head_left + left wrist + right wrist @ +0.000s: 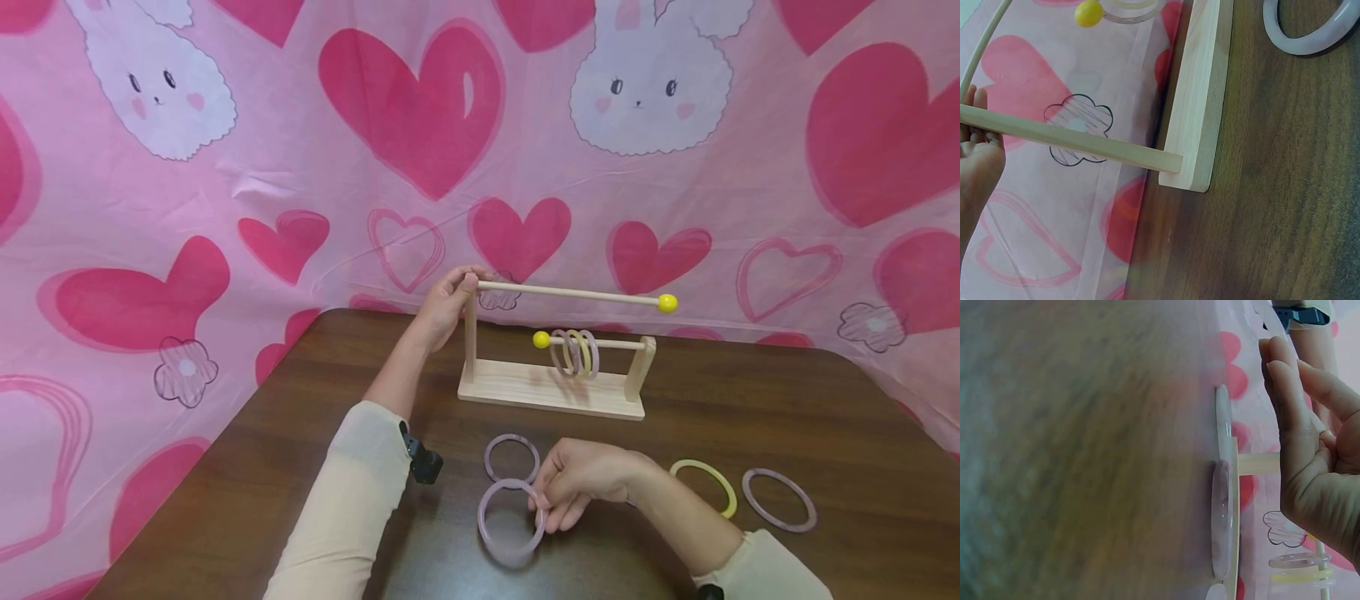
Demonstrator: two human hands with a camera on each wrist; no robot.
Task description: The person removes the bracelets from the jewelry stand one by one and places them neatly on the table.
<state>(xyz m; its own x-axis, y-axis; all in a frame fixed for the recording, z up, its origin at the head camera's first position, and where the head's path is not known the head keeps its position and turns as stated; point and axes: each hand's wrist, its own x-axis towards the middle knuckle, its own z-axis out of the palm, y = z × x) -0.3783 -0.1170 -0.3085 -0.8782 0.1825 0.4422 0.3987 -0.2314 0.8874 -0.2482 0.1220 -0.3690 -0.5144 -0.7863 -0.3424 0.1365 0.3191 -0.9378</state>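
A pale wooden stand (547, 393) has a long upper rod (570, 292) and a shorter lower rod (621, 343), each tipped with a yellow ball. My left hand (444, 310) grips the top of the stand's left post (1079, 139), thumb in front. Several purple and yellow rings (595, 358) hang on the lower rod. In front of the stand, my right hand (581, 482) pinches a pale purple ring (482, 522) by its right side, between thumb and fingers. Behind it, another purple ring (512, 437) lies on the table, partly overlapped by the held one.
Right of my right forearm, a yellow ring (731, 495) and a purple ring (787, 526) lie on the dark wooden table (855, 417). A pink cloth (285, 183) with hearts and rabbits hangs close behind the table and along its left side.
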